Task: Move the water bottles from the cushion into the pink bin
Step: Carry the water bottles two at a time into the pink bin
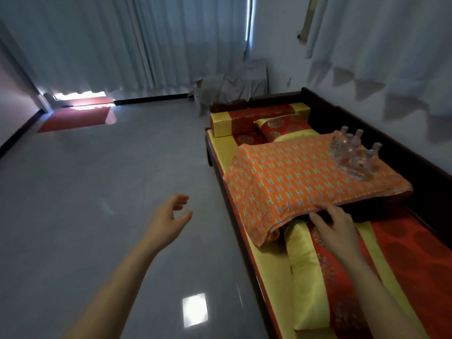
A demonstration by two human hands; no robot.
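- Currently the water bottles (352, 152) stand clustered at the 2 o'clock corner of the orange cushion (305, 179), well apart from both hands; judged untouched.
- Right hand (337, 231): fingers spread, tips touching the cushion's 6 o'clock hem, holding nothing; probably steadying it.
- Left hand (168, 221): relaxed, empty, hovering over the floor (97, 192) at 8 o'clock.
- Pink bin: not in view.
- Surface (403, 253): dark frame, red-and-yellow padding; pale curtains (122, 45) at 12 o'clock.
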